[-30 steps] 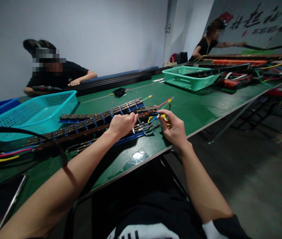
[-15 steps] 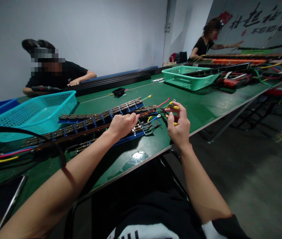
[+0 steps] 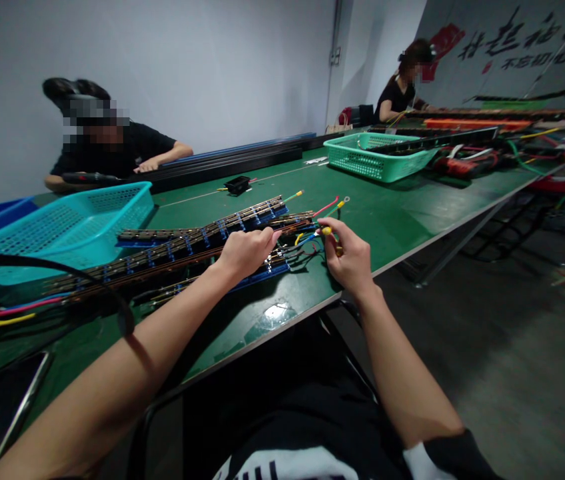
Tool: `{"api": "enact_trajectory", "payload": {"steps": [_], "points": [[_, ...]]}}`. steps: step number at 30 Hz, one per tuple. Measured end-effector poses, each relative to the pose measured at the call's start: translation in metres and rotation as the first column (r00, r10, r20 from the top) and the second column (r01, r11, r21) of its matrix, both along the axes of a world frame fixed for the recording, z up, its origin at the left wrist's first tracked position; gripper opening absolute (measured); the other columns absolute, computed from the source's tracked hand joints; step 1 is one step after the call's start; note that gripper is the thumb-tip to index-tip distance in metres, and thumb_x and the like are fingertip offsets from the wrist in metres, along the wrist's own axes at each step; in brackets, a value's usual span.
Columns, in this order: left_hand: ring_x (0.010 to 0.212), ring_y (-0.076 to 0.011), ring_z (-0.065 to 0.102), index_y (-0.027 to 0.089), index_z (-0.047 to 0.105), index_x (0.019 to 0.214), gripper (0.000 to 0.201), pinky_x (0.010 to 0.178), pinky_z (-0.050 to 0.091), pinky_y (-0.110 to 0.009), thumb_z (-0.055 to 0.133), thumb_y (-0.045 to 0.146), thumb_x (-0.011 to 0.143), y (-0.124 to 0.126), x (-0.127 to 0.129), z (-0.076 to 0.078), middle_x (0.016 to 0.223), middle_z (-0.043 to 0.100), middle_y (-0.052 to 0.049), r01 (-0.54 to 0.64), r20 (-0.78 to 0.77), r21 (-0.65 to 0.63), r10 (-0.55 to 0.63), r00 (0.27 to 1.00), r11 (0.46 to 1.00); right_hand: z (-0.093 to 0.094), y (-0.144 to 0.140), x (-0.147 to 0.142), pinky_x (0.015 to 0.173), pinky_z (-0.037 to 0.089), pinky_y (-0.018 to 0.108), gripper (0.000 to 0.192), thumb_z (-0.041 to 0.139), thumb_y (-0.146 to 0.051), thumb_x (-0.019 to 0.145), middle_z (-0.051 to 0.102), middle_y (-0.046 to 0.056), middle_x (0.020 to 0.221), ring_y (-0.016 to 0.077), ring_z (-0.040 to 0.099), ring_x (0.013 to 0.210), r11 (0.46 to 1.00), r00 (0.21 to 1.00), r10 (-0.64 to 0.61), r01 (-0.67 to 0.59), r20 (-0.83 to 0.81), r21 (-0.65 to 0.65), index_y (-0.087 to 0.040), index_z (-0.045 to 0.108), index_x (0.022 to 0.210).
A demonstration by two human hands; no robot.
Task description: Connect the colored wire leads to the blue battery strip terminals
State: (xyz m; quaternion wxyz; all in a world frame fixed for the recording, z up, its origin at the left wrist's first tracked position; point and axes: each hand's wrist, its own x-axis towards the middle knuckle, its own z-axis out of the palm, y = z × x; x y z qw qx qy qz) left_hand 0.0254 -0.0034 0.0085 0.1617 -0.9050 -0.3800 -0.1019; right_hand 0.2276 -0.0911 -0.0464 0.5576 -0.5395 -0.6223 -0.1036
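Your left hand rests closed on the long strip of connectors, which lies lengthwise near the front edge of the bench; its fingers are pressed together on the strip's right end. Your right hand sits just beside that end, fingers pinching a yellow-sleeved wire that comes out of the loose bundle of coloured wires. A blue basket stands behind the strip toward the left; a green basket stands well apart toward the far right.
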Motion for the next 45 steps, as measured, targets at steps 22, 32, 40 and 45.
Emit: {"api": "enact_trajectory", "payload": {"steps": [22,32,40,45], "points": [[0.066,-0.0233,0.073,0.015,0.068,0.086,0.046,0.048,0.037,-0.026,0.033,0.035,0.107,0.001,0.0,-0.006,0.076,0.076,-0.011,0.109,0.033,0.09,-0.113,0.993,0.99,0.0,-0.001,0.003,0.076,0.054,0.031,0.049,0.05,-0.005,0.085,0.076,0.004,0.103,0.0192,0.071,0.09,1.0,0.968,0.005,0.002,0.253,-0.03,-0.028,0.072,0.122],[0.062,-0.0228,0.072,0.015,0.067,0.084,0.044,0.046,0.033,-0.027,0.035,0.034,0.107,0.001,0.001,-0.009,0.073,0.075,-0.01,0.134,0.036,0.112,-0.139,0.99,0.985,-0.002,-0.001,0.003,0.078,0.053,0.032,0.046,0.049,-0.007,0.088,0.075,0.004,0.099,0.019,0.07,0.089,0.998,0.967,0.012,0.005,0.256,-0.066,-0.028,0.074,0.12],[0.065,-0.0241,0.073,0.014,0.068,0.088,0.043,0.049,0.038,-0.027,0.034,0.033,0.107,-0.002,0.002,-0.006,0.078,0.076,-0.011,0.125,0.019,0.053,-0.126,0.992,0.991,-0.001,-0.002,0.0,0.075,0.052,0.031,0.048,0.048,-0.006,0.086,0.075,0.004,0.102,0.0191,0.07,0.088,0.998,0.974,-0.012,0.026,0.225,-0.06,-0.027,0.07,0.124],[0.067,-0.0248,0.074,0.014,0.068,0.089,0.045,0.051,0.039,-0.028,0.032,0.034,0.107,-0.002,0.004,-0.006,0.079,0.076,-0.012,0.108,0.014,0.031,-0.109,0.994,0.994,0.0,-0.002,-0.001,0.072,0.053,0.03,0.039,0.048,-0.011,0.091,0.076,0.004,0.099,0.0178,0.071,0.082,1.0,0.993,-0.024,0.025,0.118,-0.014,-0.023,0.068,0.122]]}}
